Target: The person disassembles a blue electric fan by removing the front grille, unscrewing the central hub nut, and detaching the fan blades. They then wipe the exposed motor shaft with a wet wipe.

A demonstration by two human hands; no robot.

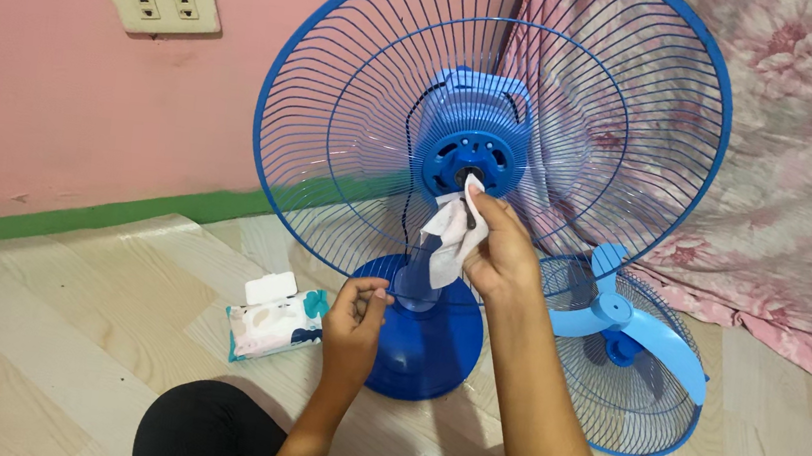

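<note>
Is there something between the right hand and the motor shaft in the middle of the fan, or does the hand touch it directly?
A white wipe lies between them: the right hand presses it against the motor shaft. No front guard covers the shaft.

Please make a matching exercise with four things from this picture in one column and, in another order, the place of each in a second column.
Things:
1. white wipe
2. pack of wipes
3. light blue fan blade
4. wall socket

Places:
A. on the pink wall, upper left
B. lying on the detached grille, right of the fan base
C. in the right hand, at the motor hub
D. on the floor, left of the left hand

Pairs: 1-C, 2-D, 3-B, 4-A
</note>
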